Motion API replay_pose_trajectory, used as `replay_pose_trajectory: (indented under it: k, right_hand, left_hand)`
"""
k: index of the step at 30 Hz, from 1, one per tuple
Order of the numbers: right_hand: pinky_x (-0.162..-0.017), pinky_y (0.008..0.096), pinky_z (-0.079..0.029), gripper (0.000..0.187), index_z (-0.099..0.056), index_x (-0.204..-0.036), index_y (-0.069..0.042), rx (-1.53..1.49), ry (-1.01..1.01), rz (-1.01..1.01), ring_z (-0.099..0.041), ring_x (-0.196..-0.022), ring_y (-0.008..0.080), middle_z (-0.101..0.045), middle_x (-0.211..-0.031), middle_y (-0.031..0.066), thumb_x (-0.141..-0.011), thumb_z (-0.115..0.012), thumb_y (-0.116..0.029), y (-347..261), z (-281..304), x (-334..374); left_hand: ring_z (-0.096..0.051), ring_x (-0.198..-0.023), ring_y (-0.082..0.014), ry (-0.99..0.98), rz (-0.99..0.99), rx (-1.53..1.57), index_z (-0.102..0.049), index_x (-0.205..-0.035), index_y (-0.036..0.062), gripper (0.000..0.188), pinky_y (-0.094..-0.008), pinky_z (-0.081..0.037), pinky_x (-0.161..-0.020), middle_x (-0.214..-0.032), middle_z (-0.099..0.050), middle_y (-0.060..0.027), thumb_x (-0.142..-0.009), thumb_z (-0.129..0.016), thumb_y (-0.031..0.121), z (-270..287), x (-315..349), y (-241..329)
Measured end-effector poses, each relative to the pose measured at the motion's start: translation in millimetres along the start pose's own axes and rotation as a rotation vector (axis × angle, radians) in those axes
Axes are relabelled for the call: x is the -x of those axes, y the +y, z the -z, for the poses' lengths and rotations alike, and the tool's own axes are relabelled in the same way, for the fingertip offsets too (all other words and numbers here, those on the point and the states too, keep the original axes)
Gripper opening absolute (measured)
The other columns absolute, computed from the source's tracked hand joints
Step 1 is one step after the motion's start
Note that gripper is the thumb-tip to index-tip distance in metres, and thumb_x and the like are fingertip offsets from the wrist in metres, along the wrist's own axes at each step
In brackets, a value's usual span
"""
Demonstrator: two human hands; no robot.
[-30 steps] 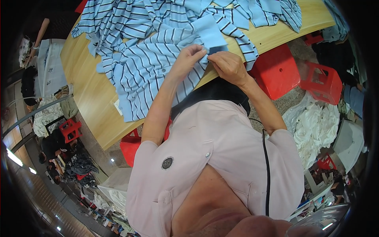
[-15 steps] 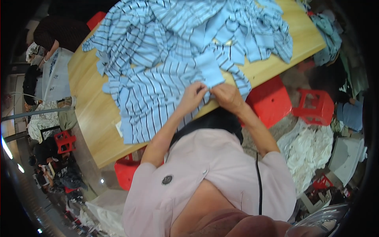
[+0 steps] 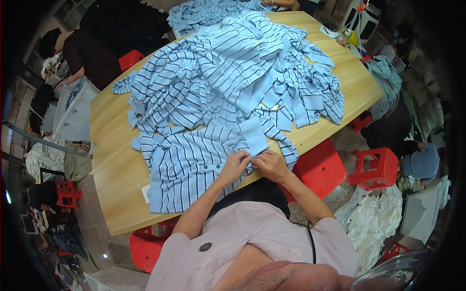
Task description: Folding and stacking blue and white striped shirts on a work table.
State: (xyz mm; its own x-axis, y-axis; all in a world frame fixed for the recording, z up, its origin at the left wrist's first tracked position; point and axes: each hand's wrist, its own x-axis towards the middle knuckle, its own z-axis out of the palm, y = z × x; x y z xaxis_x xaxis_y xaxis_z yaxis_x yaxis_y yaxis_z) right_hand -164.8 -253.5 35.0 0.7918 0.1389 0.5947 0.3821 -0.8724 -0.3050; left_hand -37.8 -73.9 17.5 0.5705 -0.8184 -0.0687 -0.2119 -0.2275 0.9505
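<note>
A light blue polo-style shirt (image 3: 189, 162) with dark stripes lies spread at the near table edge, its plain blue collar (image 3: 253, 136) toward the right. Dark buttons run along its placket. My left hand (image 3: 236, 164) pinches the placket just below the collar. Close against it, my right hand (image 3: 271, 166) grips the same edge, fingers curled. The fingertips of both hands nearly meet, and whatever lies between them is too small to make out. Behind the shirt rises a big heap of similar striped garments (image 3: 233, 63).
The wooden table (image 3: 114, 194) carries the heap. Red stools (image 3: 320, 169) stand at its right and near sides. White cloth (image 3: 374, 213) lies on the floor at right. A person (image 3: 92, 56) bends over a white bin (image 3: 77, 116) at left; another person's arm (image 3: 281, 3) shows at the far edge.
The view has tilted up, so the table's far end and more of the heap show. Both hands stay at the shirt's placket near the collar, with only slight finger movement.
</note>
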Motion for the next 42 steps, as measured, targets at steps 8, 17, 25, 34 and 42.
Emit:
replay_pose_trajectory:
  k: [8, 17, 25, 34, 42]
  right_hand:
    - [-0.073, 0.0394, -0.059, 0.014, -0.071, -0.096, -0.004, -0.007, -0.008, -0.040, -0.074, -0.086, 0.0286, -0.073, -0.101, 0.0096, -0.082, -0.076, -0.004, -5.1, 1.8, 4.3]
    - [-0.065, 0.0443, -0.057, 0.011, -0.065, -0.096, -0.007, -0.155, -0.175, -0.128, -0.071, -0.079, 0.0342, -0.067, -0.091, 0.0107, -0.087, -0.070, -0.004, 8.0, -4.3, 14.3]
    - [-0.070, 0.0413, -0.057, 0.020, -0.073, -0.109, -0.002, -0.367, -0.034, -0.425, -0.074, -0.083, 0.0351, -0.074, -0.092, 0.0162, -0.091, -0.082, -0.005, -2.4, -13.3, 10.6]
    - [-0.067, 0.0443, -0.054, 0.019, -0.078, -0.102, -0.002, -0.218, -0.196, -0.343, -0.070, -0.078, 0.0353, -0.069, -0.086, 0.0139, -0.086, -0.085, -0.008, 3.7, -10.5, -0.9]
    - [-0.065, 0.0431, -0.052, 0.014, -0.076, -0.096, -0.001, -0.208, -0.035, -0.315, -0.067, -0.074, 0.0332, -0.066, -0.082, 0.0132, -0.085, -0.085, -0.003, 8.8, -24.4, 7.5]
  left_hand:
    - [-0.065, -0.094, -0.0111, -0.133, 0.050, 0.121, -0.073, -0.121, -0.0049, 0.024, -0.0300, -0.055, -0.083, -0.107, -0.075, -0.0072, -0.103, -0.071, 0.010, 9.0, 1.3, -4.4]
    - [-0.068, -0.083, -0.0119, -0.167, -0.011, -0.050, -0.077, -0.112, -0.0043, 0.020, -0.0315, -0.056, -0.076, -0.093, -0.077, -0.0084, -0.098, -0.077, 0.009, 13.4, -4.3, 1.4]
    - [-0.069, -0.068, -0.0176, 0.058, -0.181, -0.050, -0.081, -0.099, 0.0006, 0.015, -0.0334, -0.052, -0.064, -0.081, -0.077, -0.0126, -0.089, -0.085, 0.010, 4.7, -0.9, -11.6]
    - [-0.071, -0.086, -0.0261, 0.058, -0.261, -0.188, -0.081, -0.092, 0.0110, 0.011, -0.0404, -0.047, -0.091, -0.089, -0.078, -0.0061, -0.083, -0.083, 0.017, 8.2, 3.2, -22.9]
    - [-0.064, -0.082, -0.0236, 0.211, -0.353, -0.251, -0.080, -0.096, 0.0129, 0.007, -0.0391, -0.042, -0.087, -0.086, -0.074, -0.0027, -0.091, -0.081, 0.017, -0.5, 3.0, -24.9]
